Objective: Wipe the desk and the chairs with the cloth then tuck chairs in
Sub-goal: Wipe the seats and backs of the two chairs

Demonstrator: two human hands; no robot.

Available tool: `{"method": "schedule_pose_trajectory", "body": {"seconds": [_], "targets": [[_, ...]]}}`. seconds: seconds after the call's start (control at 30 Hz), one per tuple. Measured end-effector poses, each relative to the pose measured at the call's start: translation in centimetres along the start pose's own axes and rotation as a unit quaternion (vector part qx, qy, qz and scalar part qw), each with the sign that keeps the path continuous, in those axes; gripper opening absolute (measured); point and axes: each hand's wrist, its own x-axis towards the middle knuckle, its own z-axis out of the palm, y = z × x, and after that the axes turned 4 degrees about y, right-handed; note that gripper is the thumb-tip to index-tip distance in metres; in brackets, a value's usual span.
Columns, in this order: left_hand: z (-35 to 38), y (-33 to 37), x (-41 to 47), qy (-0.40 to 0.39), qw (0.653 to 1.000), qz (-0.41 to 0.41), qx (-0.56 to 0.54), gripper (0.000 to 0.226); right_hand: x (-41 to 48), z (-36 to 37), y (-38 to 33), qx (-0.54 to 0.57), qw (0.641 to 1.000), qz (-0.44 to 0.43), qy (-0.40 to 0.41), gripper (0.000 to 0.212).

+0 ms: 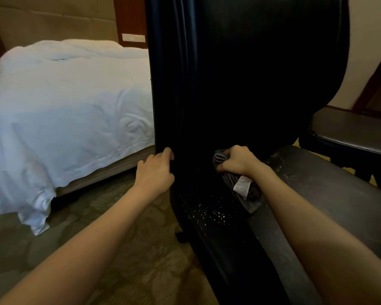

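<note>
Two hands: left hand (155, 172) grips one black chair (251, 73), right hand (235, 160) clutches one grey cloth (242, 190); second chair (350, 130) beyond.

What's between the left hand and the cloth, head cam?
Just the black chair backrest, bare; left hand grips its edge, right hand holds the cloth. Head view.

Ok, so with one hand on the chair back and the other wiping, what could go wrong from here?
1. The white specks on the chair seat lie nearer the front edge than the cloth. A sweep by the right hand might push them onto the carpet rather than lift them.
2. The left hand grips only the edge of the chair backrest, so it may swing under wiping pressure.
</note>
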Motion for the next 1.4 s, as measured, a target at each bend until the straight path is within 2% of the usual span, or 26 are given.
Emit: {"method": "schedule_pose_trajectory", "body": {"seconds": [0.03, 0.13, 0.27, 0.43, 0.5, 0.63, 0.77, 0.87, 0.97, 1.07, 1.27, 1.4], "targets": [[0.0, 0.2, 0.0, 0.0, 1.0, 0.002, 0.0, 0.043, -0.2, -0.1, -0.3, 0.005, 1.0, -0.005, -0.008, 0.031], [0.2, 0.5, 0.0, -0.007, 1.0, 0.018, -0.011, 0.046, -0.2, 0.1, -0.8, 0.002, 0.999, -0.02, -0.033, 0.037], [-0.3, 0.0, 0.1, -0.042, 0.998, 0.017, -0.047, 0.044, -0.5, 0.1, -2.4, -0.015, 0.997, -0.048, -0.065, 0.022], [-0.6, 0.4, 0.4, -0.066, 0.997, -0.002, -0.038, 0.047, -1.0, 0.5, -3.8, -0.009, 0.994, -0.071, -0.083, 0.022], [-0.6, 0.5, 0.5, -0.082, 0.996, -0.007, -0.034, 0.05, -1.5, 0.8, -3.8, 0.01, 0.994, -0.084, -0.076, 0.029], [-0.8, 0.8, 0.5, -0.109, 0.994, -0.019, -0.016, 0.056, -2.1, 1.6, -3.6, 0.036, 0.996, -0.066, -0.047, 0.022], [-0.8, 1.0, 0.3, -0.124, 0.992, -0.033, -0.018, 0.061, -3.1, 1.9, -4.8, 0.046, 0.99, -0.108, -0.081, 0.004], [-0.5, 1.0, 0.1, -0.129, 0.99, -0.049, -0.029, 0.065, -3.9, 2.0, -6.4, 0.026, 0.983, -0.136, -0.122, 0.012], [-0.2, 1.3, -0.5, -0.124, 0.988, -0.072, -0.057, 0.067, -4.2, 2.1, -6.7, 0.006, 0.981, -0.124, -0.152, 0.013], [0.0, 1.8, -0.9, -0.104, 0.989, -0.087, -0.064, 0.065, -5.1, 2.6, -6.0, -0.016, 0.978, -0.137, -0.157, 0.041], [-0.1, 2.6, -1.7, -0.099, 0.983, -0.108, -0.107, 0.059, -8.5, 1.7, -6.1, -0.031, 0.969, -0.191, -0.156, 0.039], [-0.6, 3.2, -2.1, -0.095, 0.982, -0.113, -0.118, 0.057, -10.8, 0.6, -5.7, -0.035, 0.958, -0.231, -0.164, 0.045]]}}
